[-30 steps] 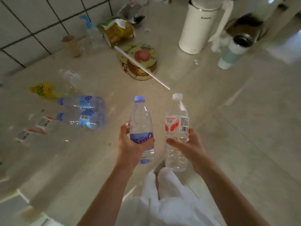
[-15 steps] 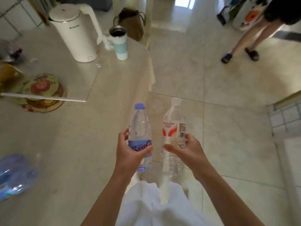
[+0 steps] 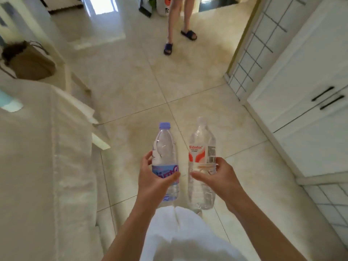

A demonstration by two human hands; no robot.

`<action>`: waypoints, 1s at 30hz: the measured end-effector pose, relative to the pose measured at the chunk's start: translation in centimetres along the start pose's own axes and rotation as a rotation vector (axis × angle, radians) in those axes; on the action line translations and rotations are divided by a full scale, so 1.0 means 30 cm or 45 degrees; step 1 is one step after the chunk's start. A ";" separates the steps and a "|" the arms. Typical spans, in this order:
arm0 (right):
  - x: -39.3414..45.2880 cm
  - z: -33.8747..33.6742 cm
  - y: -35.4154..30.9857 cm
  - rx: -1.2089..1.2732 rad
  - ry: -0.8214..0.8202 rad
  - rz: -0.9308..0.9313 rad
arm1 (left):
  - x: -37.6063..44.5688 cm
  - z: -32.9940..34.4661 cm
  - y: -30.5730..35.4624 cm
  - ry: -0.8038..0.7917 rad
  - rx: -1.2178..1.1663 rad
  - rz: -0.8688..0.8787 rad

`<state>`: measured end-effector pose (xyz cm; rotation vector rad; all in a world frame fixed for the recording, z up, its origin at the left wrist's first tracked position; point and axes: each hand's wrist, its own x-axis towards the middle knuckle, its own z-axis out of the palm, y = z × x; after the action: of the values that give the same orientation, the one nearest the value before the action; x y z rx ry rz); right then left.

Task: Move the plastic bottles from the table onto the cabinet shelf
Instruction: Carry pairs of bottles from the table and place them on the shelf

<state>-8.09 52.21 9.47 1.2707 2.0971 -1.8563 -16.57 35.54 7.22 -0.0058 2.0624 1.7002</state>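
- blue-capped bottle (image 3: pixel 165 159): clear ribbed plastic, lavender-blue screw cap, blue-purple label band round the middle; upright, in the air over the floor, not on any shelf.
- left hand (image 3: pixel 153 180): wrapped round the blue-capped bottle at label height, thumb across the front, fingers behind.
- white-capped bottle (image 3: pixel 202 162): just right of the blue-capped bottle, apart from it; clear plastic, ribbed lower body, whitish cap, red-and-white label with a barcode strip; upright, leaning slightly.
- right hand (image 3: pixel 216 178): holds the white-capped bottle at mid-body, thumb in front below the label, fingers curled round the far side.
- white garment (image 3: pixel 180 232): soft pale cloth directly below the blue-capped bottle, between the forearms.
- floor (image 3: pixel 188 87): glossy beige marbled tiles with dark grout lines, under and beyond both bottles.
- surface (image 3: pixel 37 166): left of the blue-capped bottle, covered in a pale cloth that drapes over the edge.
- brown bag (image 3: pixel 28 61): far left and beyond the blue-capped bottle, past the surface; blurred.
- white cabinet (image 3: pixel 305 76): right of the blue-capped bottle, flat panel doors shut, two black bar handles.
- second person (image 3: pixel 178 25): beyond the blue-capped bottle, only bare legs and dark slide sandals in view.
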 end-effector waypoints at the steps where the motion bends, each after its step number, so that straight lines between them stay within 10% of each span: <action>1: -0.003 -0.064 0.024 0.026 0.039 0.013 | -0.001 0.070 0.005 -0.042 0.021 0.007; 30: 0.391 -1.197 0.121 0.532 0.979 0.337 | 0.472 1.580 0.390 -1.001 0.517 0.328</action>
<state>2.67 88.60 9.92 2.5495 1.6645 -1.9304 -16.21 86.39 7.11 0.9330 1.7715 1.0964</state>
